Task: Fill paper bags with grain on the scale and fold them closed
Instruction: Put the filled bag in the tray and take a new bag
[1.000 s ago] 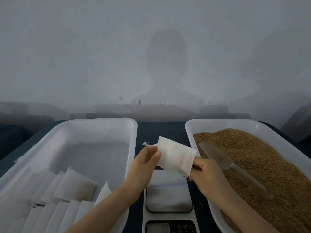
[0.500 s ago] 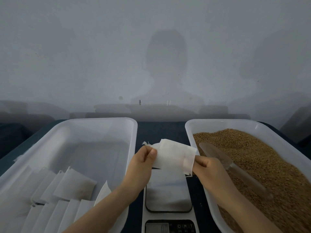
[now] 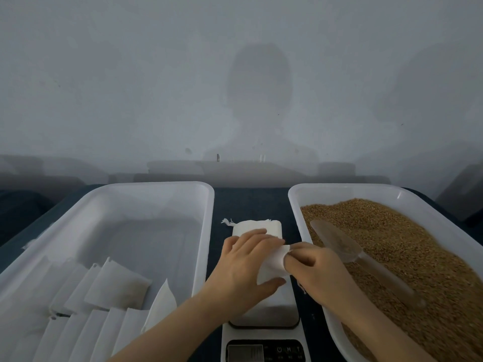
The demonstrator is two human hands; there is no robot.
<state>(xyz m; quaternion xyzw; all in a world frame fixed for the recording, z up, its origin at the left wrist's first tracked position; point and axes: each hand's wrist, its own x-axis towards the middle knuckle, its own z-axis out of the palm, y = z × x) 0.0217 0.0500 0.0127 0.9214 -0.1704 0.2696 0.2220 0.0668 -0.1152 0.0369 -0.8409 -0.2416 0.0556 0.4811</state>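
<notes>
A white paper bag (image 3: 261, 228) lies over the far end of the kitchen scale (image 3: 271, 313), its frayed open end pointing away from me. My left hand (image 3: 245, 265) rests on top of the bag with fingers spread and the thumb under its near edge. My right hand (image 3: 316, 267) pinches the bag's right corner between thumb and fingers. Brown grain (image 3: 407, 257) fills the right tub (image 3: 295, 205), and a clear plastic scoop (image 3: 339, 244) lies on the grain beside my right hand.
The left white tub (image 3: 162, 189) holds several flat paper bags (image 3: 115, 286) at its near end. A dark blue cloth (image 3: 251, 202) covers the table between the tubs. A pale wall stands right behind the table.
Both hands have lowered the bag from the air down onto the scale. My left hand has shifted from pinching its left edge to lying over it.
</notes>
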